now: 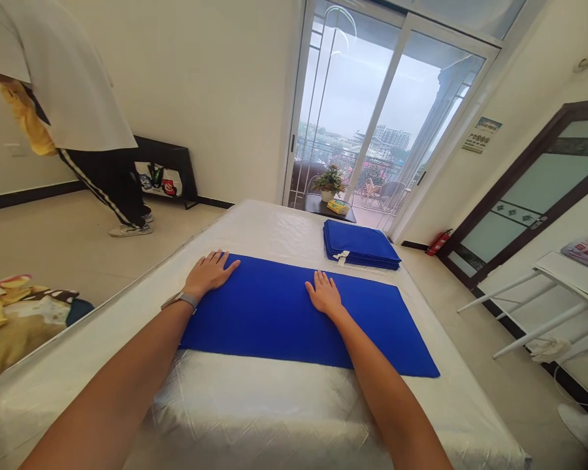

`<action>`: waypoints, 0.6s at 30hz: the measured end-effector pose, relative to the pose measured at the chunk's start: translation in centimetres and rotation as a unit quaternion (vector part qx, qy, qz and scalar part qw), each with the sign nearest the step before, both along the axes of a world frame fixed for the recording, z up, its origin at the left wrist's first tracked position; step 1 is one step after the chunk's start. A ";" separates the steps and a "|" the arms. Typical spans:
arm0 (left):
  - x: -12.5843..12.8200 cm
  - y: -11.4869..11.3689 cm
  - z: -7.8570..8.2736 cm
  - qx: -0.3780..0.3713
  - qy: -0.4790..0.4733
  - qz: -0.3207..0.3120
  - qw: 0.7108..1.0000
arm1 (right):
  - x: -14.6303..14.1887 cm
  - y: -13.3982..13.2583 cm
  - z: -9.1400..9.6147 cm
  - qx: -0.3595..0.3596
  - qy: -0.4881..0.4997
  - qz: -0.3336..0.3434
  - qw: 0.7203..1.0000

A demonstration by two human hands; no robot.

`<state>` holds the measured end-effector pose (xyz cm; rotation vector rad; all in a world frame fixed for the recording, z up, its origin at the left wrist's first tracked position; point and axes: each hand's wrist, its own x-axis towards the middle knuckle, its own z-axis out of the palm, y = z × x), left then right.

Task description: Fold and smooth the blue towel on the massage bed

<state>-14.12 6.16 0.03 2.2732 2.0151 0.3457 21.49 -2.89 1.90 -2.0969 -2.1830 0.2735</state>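
Our two bare forearms reach up from the bottom of the view toward a flat sheet of deep blue cloth [304,320], spread crosswise on a padded table under a white quilted cover [255,408]. Our left hand [208,273], with a grey band [180,301] at the wrist, lies palm down at the cloth's far left edge. Our right hand [324,294] lies palm down near the far edge, toward the middle. Both hands are open, with fingers spread and nothing grasped; placed this way, they seem to keep the cloth flat and stop it sliding on the slick cover.

Just beyond the cloth, toward the table's far end, sits a squared stack of folded blue cloths [361,244] with a white tag [341,258], apparently set within easy reach. To our left, a person in a white shirt [63,78] and striped black track pants [110,186] stands bent over on the tiled floor [53,245], near a low black bench [169,153]. Ahead, a glass sliding door [392,111] looks onto a balcony. To our right, a red fire extinguisher [438,243] stands on the floor by the wall.
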 end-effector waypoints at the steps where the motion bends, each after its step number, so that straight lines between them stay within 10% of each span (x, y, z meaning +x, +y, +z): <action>1: 0.0 0.0 -0.1 0.003 0.003 -0.001 1.000 | 0.8 -0.1 -0.1 -0.003 0.001 -0.007 1.000; 12: -0.5 0.6 -0.6 0.003 0.015 0.009 1.000 | 19.1 -4.3 -0.6 -0.021 -0.043 -0.183 0.982; 18: -0.9 1.1 -0.9 0.004 0.029 -0.003 1.000 | 22.3 -5.1 -1.7 0.011 -0.035 -0.233 0.972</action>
